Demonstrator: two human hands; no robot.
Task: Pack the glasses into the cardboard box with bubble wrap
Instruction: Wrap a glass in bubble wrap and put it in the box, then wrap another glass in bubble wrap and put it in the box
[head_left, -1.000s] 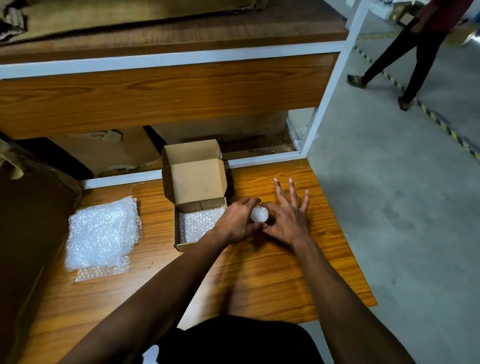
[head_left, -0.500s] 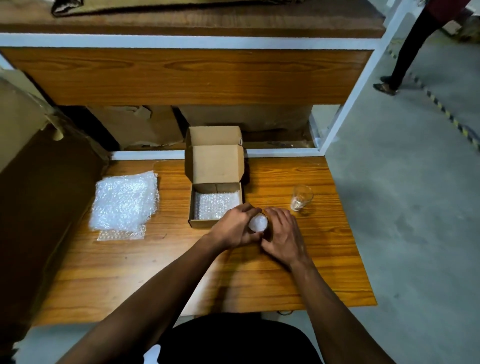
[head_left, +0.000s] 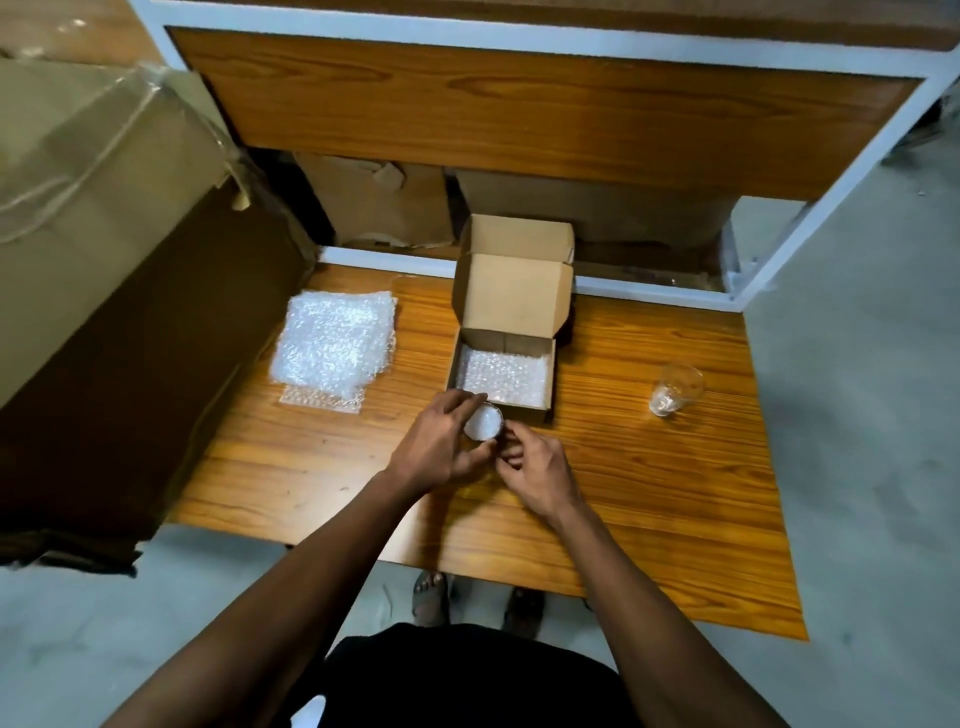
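A small open cardboard box (head_left: 551, 375) stands on the wooden table, its lid tilted back and its floor lined with bubble wrap (head_left: 503, 378). Just in front of its near left corner my left hand (head_left: 441, 447) grips a glass stuffed with white bubble wrap (head_left: 483, 422). My right hand (head_left: 537, 470) touches the same glass from the right with its fingers curled. A second, empty clear glass (head_left: 674, 389) stands upright at the right of the table. A stack of bubble wrap sheets (head_left: 335, 348) lies to the left of the box.
A big brown carton (head_left: 119, 260) presses against the table's left edge. A wooden shelf with a white metal frame (head_left: 519, 109) overhangs the back, with cardboard stored beneath it. The table (head_left: 649, 493) ends at bare concrete floor on the right. My feet show under the near edge.
The view has tilted downward and nearer to the table. Both hands stay on the stuffed glass, now slightly closer to the box's front. The person walking at the upper right is out of view.
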